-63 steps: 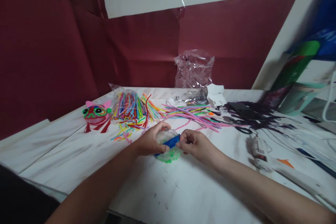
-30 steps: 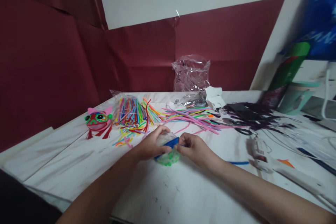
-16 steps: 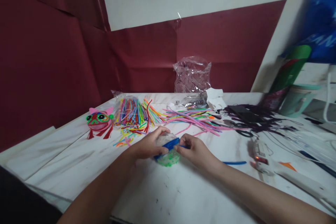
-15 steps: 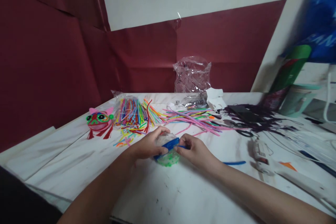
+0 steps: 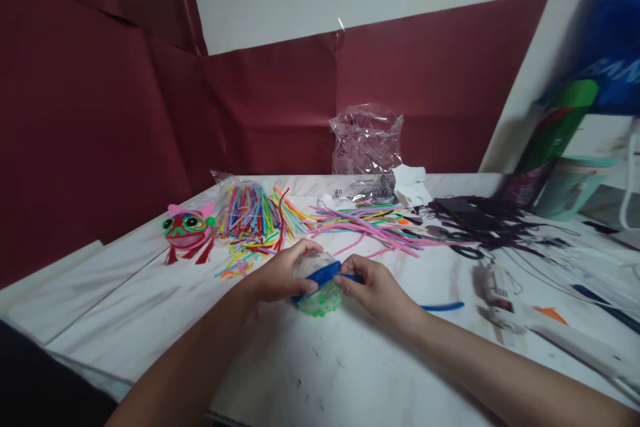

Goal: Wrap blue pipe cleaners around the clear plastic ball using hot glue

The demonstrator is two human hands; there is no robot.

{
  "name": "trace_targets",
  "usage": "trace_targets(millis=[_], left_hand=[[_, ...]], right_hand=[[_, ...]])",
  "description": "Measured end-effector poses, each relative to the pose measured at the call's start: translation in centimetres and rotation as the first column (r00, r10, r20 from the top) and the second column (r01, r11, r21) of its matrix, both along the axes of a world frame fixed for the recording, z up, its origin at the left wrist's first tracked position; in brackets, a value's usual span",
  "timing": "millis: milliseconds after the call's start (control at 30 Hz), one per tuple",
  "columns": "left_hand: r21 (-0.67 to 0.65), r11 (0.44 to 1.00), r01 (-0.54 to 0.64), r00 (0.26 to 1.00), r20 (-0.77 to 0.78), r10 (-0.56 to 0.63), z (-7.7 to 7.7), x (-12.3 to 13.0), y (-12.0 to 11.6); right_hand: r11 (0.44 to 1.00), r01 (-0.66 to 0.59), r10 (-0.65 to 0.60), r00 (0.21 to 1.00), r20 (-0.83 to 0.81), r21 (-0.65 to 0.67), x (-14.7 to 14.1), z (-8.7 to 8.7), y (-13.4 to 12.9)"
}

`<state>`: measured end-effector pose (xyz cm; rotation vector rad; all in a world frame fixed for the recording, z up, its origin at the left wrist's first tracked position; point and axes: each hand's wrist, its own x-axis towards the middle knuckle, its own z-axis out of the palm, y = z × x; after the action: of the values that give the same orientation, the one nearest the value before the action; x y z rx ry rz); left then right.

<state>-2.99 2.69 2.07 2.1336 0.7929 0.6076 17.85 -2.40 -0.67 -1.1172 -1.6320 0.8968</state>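
2 hands on 1 workpiece, hands close together, centre of the white tabletop [image 5: 350, 373]. Your left hand [image 5: 280, 273] is clamped on the rounded translucent piece [image 5: 320, 303], thumb on the near side, fingers over the far side. Blue band [image 5: 325, 273] runs diagonally across that piece, right end higher in view; green patches show along its near edge. Your right hand [image 5: 373, 287] pinches a thin blue strand [image 5: 354, 277] between thumb and index finger, right at the band's right end. Another blue length [image 5: 444, 307] sticks out past your right forearm on the table; can't tell if it's the same strand. Beyond your hands: loose coloured stems [image 5: 367, 227], mostly pink and purple on top, with a clear bag of stems [image 5: 247, 210] to their left. Pink-eared figure [image 5: 189, 233] with red tassels sits at far left, well apart from you. On your right: glue gun [image 5: 501, 297], orange scrap [image 5: 551, 315] near it, black-handled scissors [image 5: 467, 251] behind. Dark strands [image 5: 515, 230] lie further back with a flat black object [image 5: 465, 213] on them, light green mug [image 5: 570, 190] beside.
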Motion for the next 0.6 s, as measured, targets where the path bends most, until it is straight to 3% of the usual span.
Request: trace_targets(millis=[600], left_hand=[[-0.021, 0.999, -0.024, 0.999, -0.021, 0.024, 0.43, 0.43, -0.54]], right_hand=[[0.999, 0.019, -0.021, 0.999, -0.049, -0.047, -0.29, -0.44, 0.49]])
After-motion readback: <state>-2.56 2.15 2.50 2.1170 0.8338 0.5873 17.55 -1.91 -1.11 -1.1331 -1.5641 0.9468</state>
